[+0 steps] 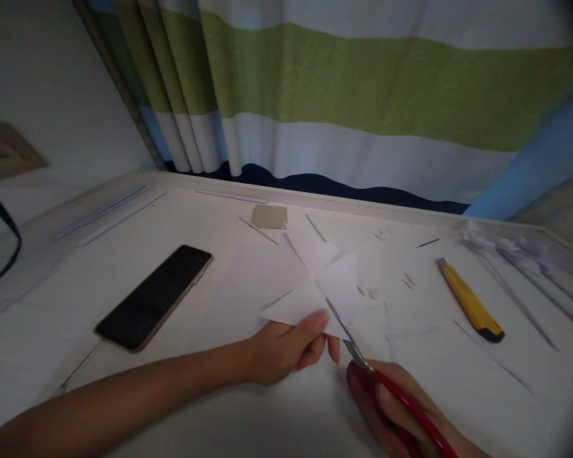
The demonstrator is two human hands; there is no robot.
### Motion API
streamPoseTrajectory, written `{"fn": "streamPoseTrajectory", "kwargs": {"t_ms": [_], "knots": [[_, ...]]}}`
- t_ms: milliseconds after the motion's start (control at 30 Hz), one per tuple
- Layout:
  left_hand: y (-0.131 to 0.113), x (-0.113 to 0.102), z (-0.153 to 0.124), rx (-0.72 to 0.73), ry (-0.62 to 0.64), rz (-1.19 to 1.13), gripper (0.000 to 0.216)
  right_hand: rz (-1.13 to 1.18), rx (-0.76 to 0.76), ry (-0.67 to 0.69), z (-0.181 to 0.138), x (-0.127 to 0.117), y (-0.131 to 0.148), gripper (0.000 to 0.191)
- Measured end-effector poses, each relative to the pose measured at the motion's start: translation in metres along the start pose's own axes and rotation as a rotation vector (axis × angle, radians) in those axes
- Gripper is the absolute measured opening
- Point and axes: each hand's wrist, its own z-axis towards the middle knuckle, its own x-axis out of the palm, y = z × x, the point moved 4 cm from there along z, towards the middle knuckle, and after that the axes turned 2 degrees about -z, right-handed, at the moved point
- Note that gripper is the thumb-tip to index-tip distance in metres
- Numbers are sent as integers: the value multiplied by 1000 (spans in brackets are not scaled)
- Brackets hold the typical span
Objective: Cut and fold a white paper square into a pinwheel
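Observation:
My left hand pinches the near edge of a white sheet of paper, thumb on top and fingers beneath. Slits run from the paper's edges toward its middle, parting it into several flaps. My right hand grips a pair of red-handled scissors. Their blades are parted at the paper's lower right, one lying along a slit and the other below the edge. The paper is held a little above the white tabletop.
A black phone with a cable lies at left. At right are a yellow utility knife, crumpled paper and thin paper strips. Behind the paper lies a small grey-brown square. A striped curtain hangs at the back.

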Motion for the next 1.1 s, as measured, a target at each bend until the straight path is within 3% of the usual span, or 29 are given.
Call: {"fn": "streamPoseTrajectory", "kwargs": {"t_ms": [267, 433, 700, 1100], "knots": [[-3, 1, -2, -9, -27, -15, 52, -275, 40, -34, -5, -1, 16, 48], [-2, 1, -2, -26, -15, -17, 50, -270, -21, 76, -2, 3, 16, 49], [6, 1, -2, -145, 46, 52, 47, -214, -8, 50, -3, -4, 5, 52], [5, 0, -1, -103, 38, 60, 48, -136, -28, 60, -3, 4, 7, 41]]}}
